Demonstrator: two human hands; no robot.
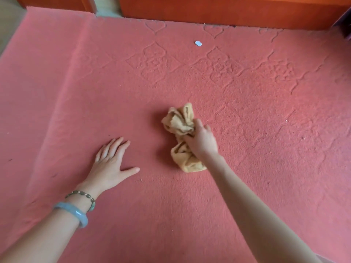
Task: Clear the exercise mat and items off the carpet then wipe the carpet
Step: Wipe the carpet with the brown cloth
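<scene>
Starting at the far left, a strip of pale floor (7,25) shows beside the carpet's edge; the red carpet (57,92) fills nearly the whole view, with a faint fold line running down its left part. Up from the lower left comes the forearm, wearing a pale blue-green bangle (76,213) and, just ahead of it, a beaded bracelet (83,194); the left hand (112,164) lies palm down on the carpet, fingers straight and spread, thumb out to the side, holding nothing. Moving right, there's the crumpled yellow cloth (180,122), sitting on the carpet near the middle, close to the left hand but apart from it; the right hand (202,142) has it gripped at the middle, fingers curled into the folds, with one bunch of cloth ahead of the fingers and another tucked by the wrist. Farther up, well apart from the cloth, a small white scrap (198,43) lies on the carpet; an embossed pattern runs across the carpet's upper right. Orange-brown wooden furniture (209,10) lines the far edge; a dark thing (345,25) pokes in at the top right corner, too cropped to identify.
</scene>
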